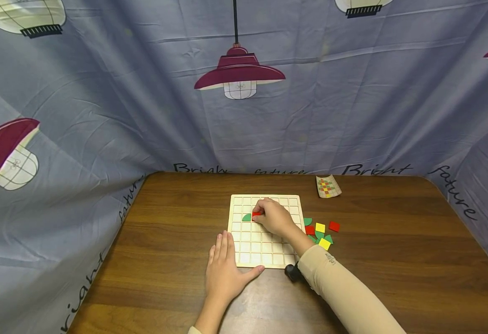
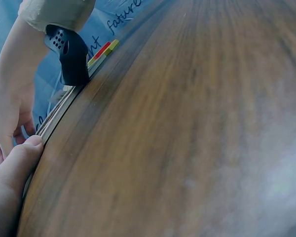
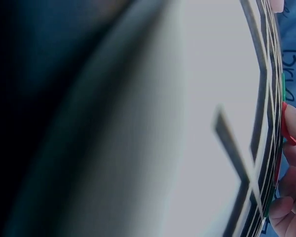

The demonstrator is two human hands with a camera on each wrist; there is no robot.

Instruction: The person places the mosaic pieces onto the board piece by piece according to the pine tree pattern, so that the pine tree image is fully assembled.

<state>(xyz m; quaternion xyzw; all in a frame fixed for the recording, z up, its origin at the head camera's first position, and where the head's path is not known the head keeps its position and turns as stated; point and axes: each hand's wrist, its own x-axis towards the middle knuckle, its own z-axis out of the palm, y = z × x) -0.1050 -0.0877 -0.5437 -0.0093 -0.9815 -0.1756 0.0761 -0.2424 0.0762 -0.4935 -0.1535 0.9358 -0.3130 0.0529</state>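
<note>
A pale wooden board (image 1: 254, 253) marked with a grid of squares lies on the table. Over its upper middle, my right hand (image 1: 275, 218) pinches a red square tile (image 1: 255, 215) between thumb and fingers, right beside a green quarter-round tile (image 1: 247, 217). In the right wrist view the red tile (image 3: 287, 124) shows at the fingertips, tilted against the grid. My left hand (image 1: 224, 273) rests at the board's lower left corner, fingers straight along the left side and thumb (image 2: 33, 141) by the front edge.
Right of the board, loose tiles lie in a pile, among them a yellow tile (image 1: 324, 244) and a red tile (image 1: 334, 226). A small pattern card (image 1: 328, 186) sits near the table's back edge. A black wrist camera (image 1: 292, 272) hangs under the right sleeve. Printed curtains surround the table (image 1: 160, 260).
</note>
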